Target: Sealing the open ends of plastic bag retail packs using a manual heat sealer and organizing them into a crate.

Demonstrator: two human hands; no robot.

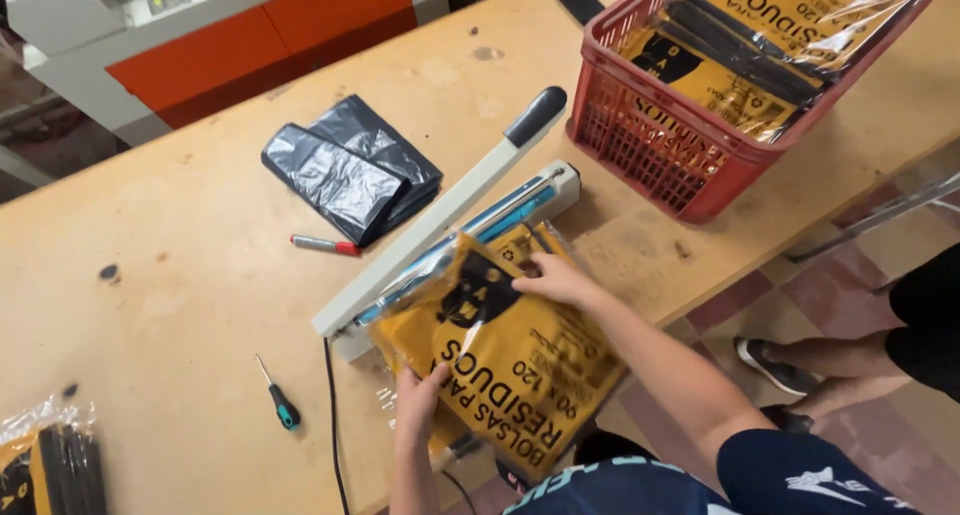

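Yellow bag pack (510, 360) lies flat at the near edge of the table (180, 275), one end tucked into the heat sealer (450, 237). Pack's long axis runs diagonal: sealer end points up-left, free end points down-right, overhanging the table edge toward the person. Printed face up, clear wrap glossy.

Left hand (418, 400) grips the pack's lower-left edge, fingers curled over it, pinching the wrap. Right hand (560, 278) lies flat on the upper-right corner, fingers spread, pressing down beside the sealer bar.

Sealer arm is raised, black handle (535, 116) pointing up-right; its long axis is roughly square to the pack's. Black cord (333, 430) runs off its near end.

Around: folded black bags (350, 168) and a red marker (323, 245) left of the sealer, small screwdriver (278, 398) well apart to the left, red basket (680, 125) of finished packs upper right, phone (580, 2) behind it.
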